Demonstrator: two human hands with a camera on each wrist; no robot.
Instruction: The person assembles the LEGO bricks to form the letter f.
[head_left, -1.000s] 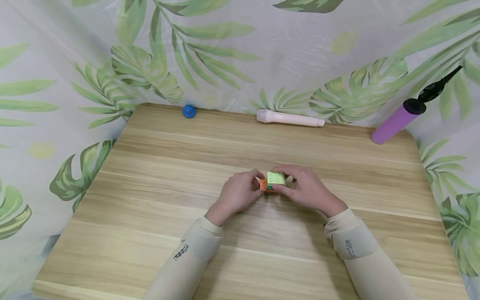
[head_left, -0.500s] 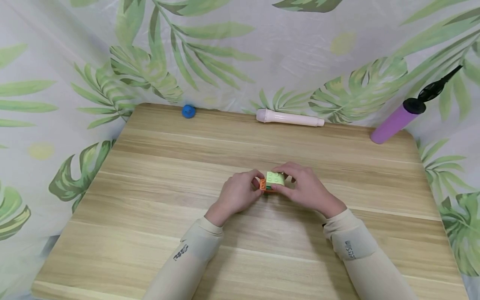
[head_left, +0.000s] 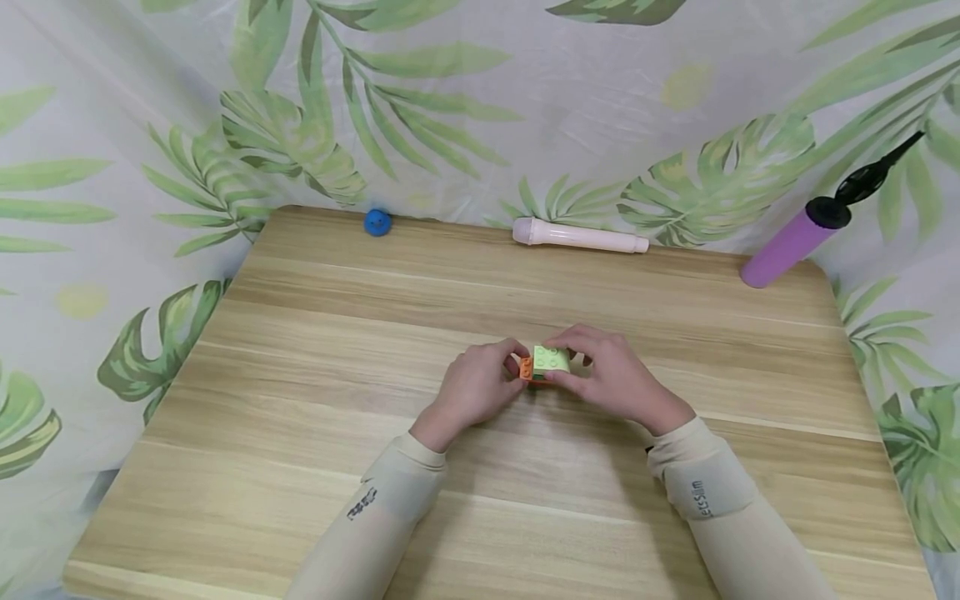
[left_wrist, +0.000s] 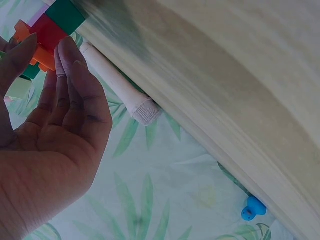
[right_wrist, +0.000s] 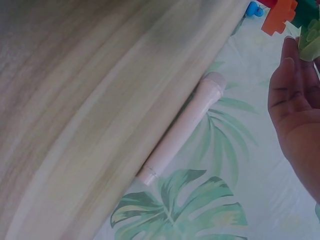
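A stack of toy building blocks stands between both hands at the table's middle. My left hand [head_left: 480,379] pinches the orange block [head_left: 527,368] from the left, its thumb and fingertips at the block in the left wrist view. With thumb and fingers, my right hand [head_left: 607,371] grips the light green block [head_left: 550,358] on top of the stack. The left wrist view shows a dark green block [left_wrist: 66,16] and a red block [left_wrist: 49,34] beyond the orange one. Another green block [left_wrist: 32,71] sits between orange and light green. Fingers partly hide the stack.
On the wooden table [head_left: 300,400], a pink toy microphone [head_left: 581,237] lies along the back edge. A small blue toy [head_left: 377,222] sits at the back left. A purple hand pump [head_left: 787,246] with a black top stands at the back right, before a leaf-print cloth [head_left: 450,100].
The light green block has shifted very slightly under the right fingers. Both hands otherwise stay in the same place around the stack.
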